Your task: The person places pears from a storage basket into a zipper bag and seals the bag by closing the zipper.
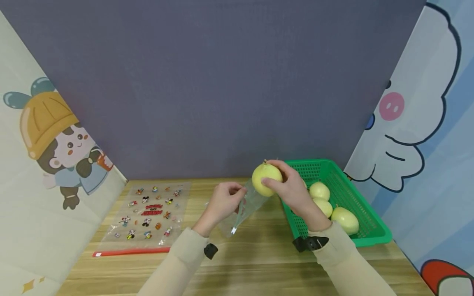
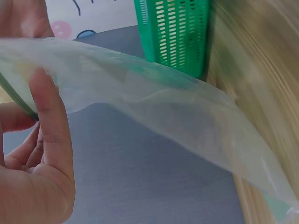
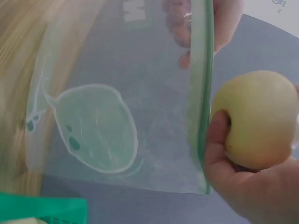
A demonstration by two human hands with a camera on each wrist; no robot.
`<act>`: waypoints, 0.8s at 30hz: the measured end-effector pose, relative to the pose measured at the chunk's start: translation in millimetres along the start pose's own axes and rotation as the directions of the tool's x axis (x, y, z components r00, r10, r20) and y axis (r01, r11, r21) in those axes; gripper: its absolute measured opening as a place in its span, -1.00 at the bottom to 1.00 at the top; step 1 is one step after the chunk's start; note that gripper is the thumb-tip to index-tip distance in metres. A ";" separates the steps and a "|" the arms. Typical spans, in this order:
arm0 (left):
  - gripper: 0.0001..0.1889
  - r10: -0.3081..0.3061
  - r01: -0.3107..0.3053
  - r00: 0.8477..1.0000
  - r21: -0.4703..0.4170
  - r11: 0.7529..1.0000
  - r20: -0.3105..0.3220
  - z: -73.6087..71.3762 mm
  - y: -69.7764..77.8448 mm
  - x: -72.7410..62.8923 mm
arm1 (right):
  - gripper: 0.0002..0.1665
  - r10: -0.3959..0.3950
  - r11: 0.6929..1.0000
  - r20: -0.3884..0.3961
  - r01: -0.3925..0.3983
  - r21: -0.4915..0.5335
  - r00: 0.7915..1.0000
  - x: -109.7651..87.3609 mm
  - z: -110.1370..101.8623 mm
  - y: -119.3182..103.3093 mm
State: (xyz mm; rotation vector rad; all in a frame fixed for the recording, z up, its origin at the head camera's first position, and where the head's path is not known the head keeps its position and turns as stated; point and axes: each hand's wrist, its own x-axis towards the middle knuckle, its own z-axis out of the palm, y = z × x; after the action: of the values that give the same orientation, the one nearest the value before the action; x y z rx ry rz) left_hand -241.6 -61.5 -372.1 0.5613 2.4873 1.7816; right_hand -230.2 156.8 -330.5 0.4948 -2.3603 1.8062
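Grips a pale yellow fruit [image 1: 263, 181] in the right hand [image 1: 294, 192], just outside the mouth of a clear zip bag [image 3: 161, 140] and left of a green basket [image 1: 377, 237] holding similar fruits [image 1: 345, 221]. Pinches the bag's green edge with the left hand [image 1: 224, 201], right of a printed bag [image 1: 151, 220] lying flat on the wooden table [image 1: 259, 273].

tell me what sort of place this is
Probably a small indoor booth set up for tabletop work: a wood-grain table is backed by a plain dark panel and flanked by cartoon-printed side walls.
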 end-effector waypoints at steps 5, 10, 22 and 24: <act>-0.79 0.001 -0.001 1.000 0.012 1.000 -0.015 -1.1 0.8 0.4 | -0.35 0.010 0.981 -0.017 -0.013 -0.195 1.000 -2.6 1.9 -0.8; -0.79 0.004 -0.004 1.000 0.021 1.000 -0.024 -2.6 1.8 0.7 | -0.29 -0.053 0.929 0.016 0.055 -0.366 0.998 -5.7 5.6 -3.4; -0.77 0.020 -0.020 0.999 0.000 1.000 -0.041 -5.1 3.4 0.8 | -0.26 -0.118 0.724 0.151 0.190 -0.664 0.981 -10.0 13.7 -5.7; -0.77 0.024 -0.025 0.999 -0.011 1.000 -0.046 -5.2 4.1 0.7 | -0.25 -0.118 0.703 0.160 0.196 -0.683 0.980 -10.1 14.0 -4.0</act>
State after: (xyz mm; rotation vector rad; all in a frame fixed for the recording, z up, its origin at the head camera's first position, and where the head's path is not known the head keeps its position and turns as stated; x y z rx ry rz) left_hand -242.4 -64.9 -366.4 0.5589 2.5084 1.8371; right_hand -218.0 144.3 -333.7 0.6525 -2.7133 0.7072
